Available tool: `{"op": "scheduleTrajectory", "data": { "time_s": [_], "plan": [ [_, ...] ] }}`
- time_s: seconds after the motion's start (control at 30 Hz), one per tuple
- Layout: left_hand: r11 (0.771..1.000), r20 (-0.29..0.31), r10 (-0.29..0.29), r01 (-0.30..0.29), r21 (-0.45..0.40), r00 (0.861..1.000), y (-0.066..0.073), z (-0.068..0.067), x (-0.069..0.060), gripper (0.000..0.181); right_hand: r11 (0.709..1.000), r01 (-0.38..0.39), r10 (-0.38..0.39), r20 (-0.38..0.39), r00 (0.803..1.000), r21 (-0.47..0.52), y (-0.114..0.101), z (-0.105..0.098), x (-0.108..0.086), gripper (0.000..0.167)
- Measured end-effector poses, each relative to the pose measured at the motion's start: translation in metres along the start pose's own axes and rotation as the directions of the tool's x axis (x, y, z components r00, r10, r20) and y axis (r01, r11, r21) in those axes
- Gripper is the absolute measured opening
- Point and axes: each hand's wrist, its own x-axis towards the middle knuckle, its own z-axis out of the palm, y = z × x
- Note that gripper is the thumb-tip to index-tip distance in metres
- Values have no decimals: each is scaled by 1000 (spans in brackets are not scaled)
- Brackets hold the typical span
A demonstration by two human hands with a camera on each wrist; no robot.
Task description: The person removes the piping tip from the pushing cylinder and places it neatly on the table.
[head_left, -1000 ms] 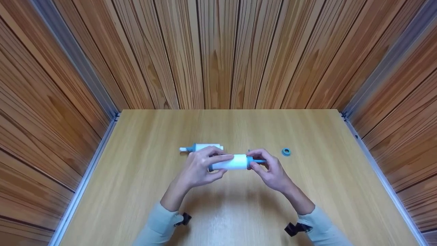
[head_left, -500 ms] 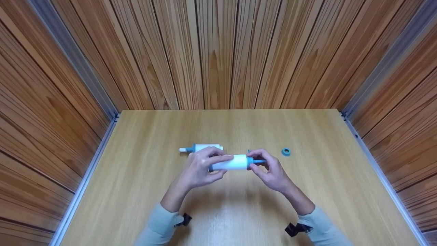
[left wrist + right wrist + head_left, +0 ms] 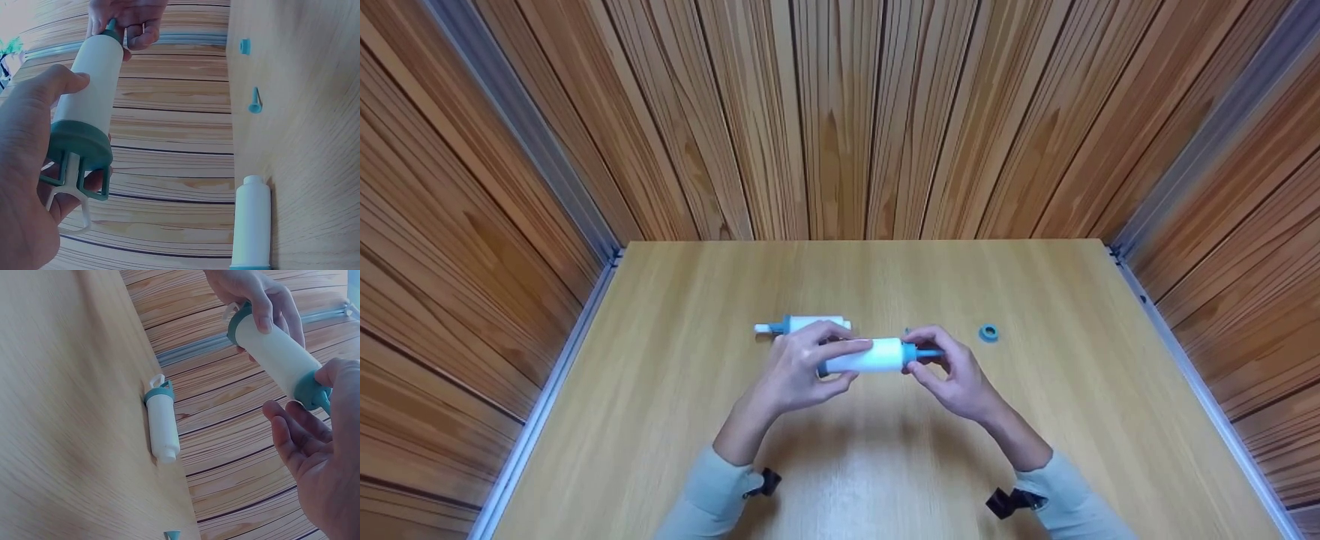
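A white icing syringe (image 3: 881, 355) with teal end caps is held level above the table, between both hands. My left hand (image 3: 801, 366) grips its barrel, thumb on one side, near the rear cap. In the left wrist view that rear cap (image 3: 81, 140) has finger loops, and a white plunger handle (image 3: 70, 185) sticks out of it. At the other end my right hand (image 3: 958, 375) pinches the teal front collar, from which a thin teal nozzle (image 3: 928, 353) points right. My right thumb and the fingertips lie on opposite sides of that collar.
Behind my left hand, a second white and teal syringe (image 3: 814, 323) lies on the wooden table (image 3: 697, 300). Further right lies a teal ring (image 3: 988, 333). A small teal nozzle (image 3: 256, 104) lies between them. Wood-panelled walls (image 3: 840, 127) enclose the table.
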Motion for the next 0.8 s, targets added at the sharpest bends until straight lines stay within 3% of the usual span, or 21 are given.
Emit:
{"op": "scheduleTrajectory", "data": {
  "time_s": [0.47, 0.8],
  "plan": [
    [1000, -7, 17, -17, -7, 1000, 0, 0, 0, 46, 999, -45, 45, 0, 999, -8, 1, -1, -1, 29],
    [1000, 2, 18, -18, 9, 1000, -1, 0, -1, 46, 1000, -13, 13, 0, 1000, 7, 1, 0, -2, 35]
  ]
}}
